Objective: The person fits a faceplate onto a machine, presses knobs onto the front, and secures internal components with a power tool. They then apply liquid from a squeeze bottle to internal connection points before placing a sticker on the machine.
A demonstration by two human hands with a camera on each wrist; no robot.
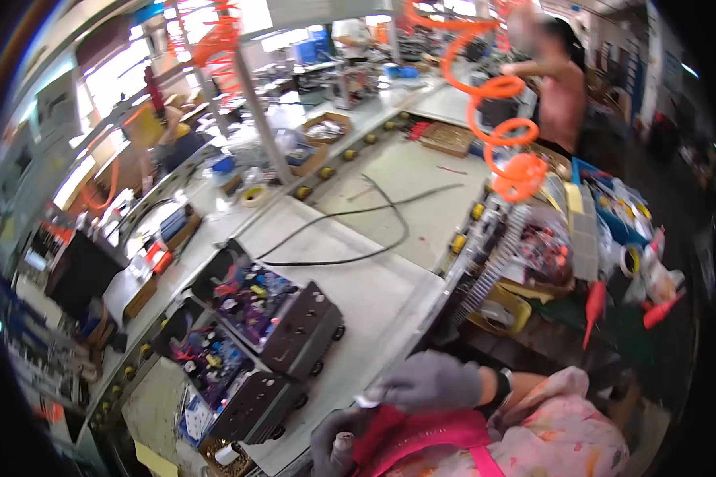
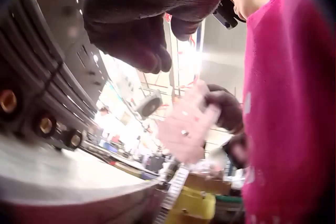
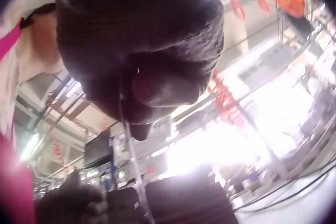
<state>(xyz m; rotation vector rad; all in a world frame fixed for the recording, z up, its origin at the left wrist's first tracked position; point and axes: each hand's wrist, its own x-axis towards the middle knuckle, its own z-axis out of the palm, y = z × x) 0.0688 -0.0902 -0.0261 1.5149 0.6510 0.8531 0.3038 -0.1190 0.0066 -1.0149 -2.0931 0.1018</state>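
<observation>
Both hands wear gloves and are close to the pink apron at the bottom of the head view. The right hand pinches a thin flat translucent sheet, notched along its edge and pinkish in the left wrist view. From the right wrist, the sheet shows edge-on as a narrow strip below the fingers. The left hand is beside it, fingers loosely bent, with nothing seen between them. Left of the hands stand two dark open-topped electronic chassis, one nearer and one farther, filled with coloured wires and parts.
A black cable lies looped across the pale work surface. Orange coiled hoses hang overhead. At the right are a yellow bin, a box of small parts and red bottles. Another person stands farther back.
</observation>
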